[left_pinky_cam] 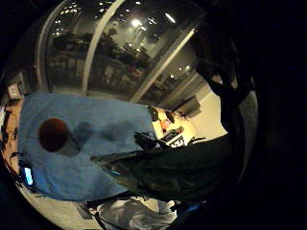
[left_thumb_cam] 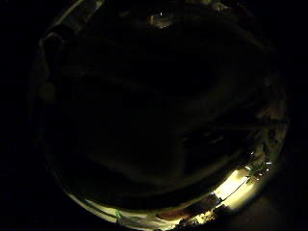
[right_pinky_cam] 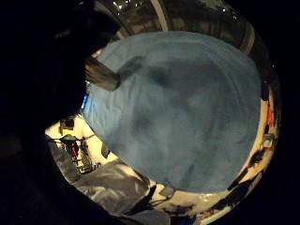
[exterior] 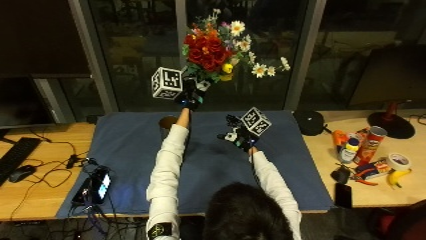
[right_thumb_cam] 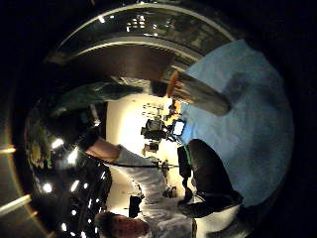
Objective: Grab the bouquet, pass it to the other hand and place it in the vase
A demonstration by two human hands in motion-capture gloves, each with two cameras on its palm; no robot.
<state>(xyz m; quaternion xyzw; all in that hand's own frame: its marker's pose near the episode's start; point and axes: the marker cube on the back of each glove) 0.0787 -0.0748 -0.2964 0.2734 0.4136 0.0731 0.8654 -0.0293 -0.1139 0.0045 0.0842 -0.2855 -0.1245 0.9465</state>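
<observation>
One bouquet of red, orange, white and yellow flowers with green leaves, one brown cylindrical vase with a round open mouth, and two black-gloved hands appear over the blue cloth that covers the middle of the wooden table.

The left hand is raised well above the cloth, beyond its far edge as seen from the outside view, its fingers curled round the bouquet's stems. The bouquet's long axis runs upright, flower heads uppermost and fanning toward the person's right, stems pointing down into the hand (the stems themselves are hidden by the glove).

The right hand hangs over the cloth's far half, to the right of the vase and lower than the left hand, apart from the bouquet; whether its fingers are spread or curled cannot be told.

The vase stands upright on the cloth near its far edge, just beside the left forearm; in the left little-finger view its dark round mouth faces the palm.

Bare cloth lies on every side of the vase except the far one. Off the cloth's left edge rest a phone and cables; off its right edge lie a red can, a tape roll and a banana.
</observation>
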